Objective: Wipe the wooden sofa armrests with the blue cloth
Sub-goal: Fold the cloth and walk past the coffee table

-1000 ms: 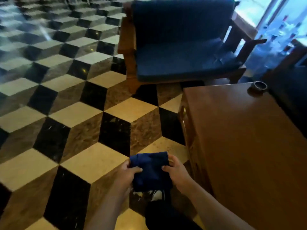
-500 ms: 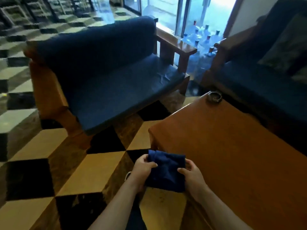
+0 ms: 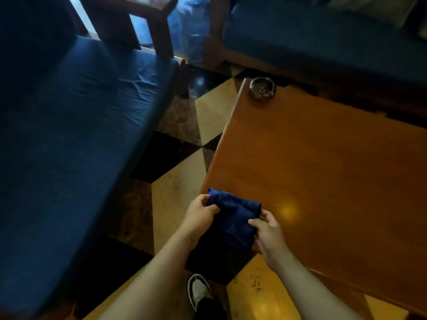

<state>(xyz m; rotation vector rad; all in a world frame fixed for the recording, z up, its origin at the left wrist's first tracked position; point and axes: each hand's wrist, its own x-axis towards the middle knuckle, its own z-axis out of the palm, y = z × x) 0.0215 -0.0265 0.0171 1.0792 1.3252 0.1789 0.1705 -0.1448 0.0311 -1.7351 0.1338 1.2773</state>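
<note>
A person holds a folded dark blue cloth [image 3: 233,218] between both hands, in the air over the near left corner of a polished reddish-brown wooden tabletop [image 3: 323,169]. The left hand [image 3: 199,215] pinches the cloth's left edge, thumb on top and fingers curled underneath. The right hand [image 3: 268,232] pinches the right edge the same way, with its thumb lying across the fabric. The cloth hangs slack between the two grips, and its lower part drops below the hands in front of the tabletop's near edge.

A round dark glass ashtray [image 3: 262,88] sits at the far left corner of the tabletop. A soft spot of reflected light shows on the wood just right of the right hand.

To the left of the tabletop stands a sofa with a deep blue seat cushion [image 3: 87,125] and a dark wooden armrest [image 3: 129,10] at its far end, well apart from the cloth. A second blue-cushioned sofa [image 3: 323,38] in a wooden frame runs along the far side of the tabletop. Between the furniture lies a marble floor [image 3: 178,192] of cream, brown and black tiles. One white and black shoe [image 3: 199,291] shows on the floor below the forearms.
</note>
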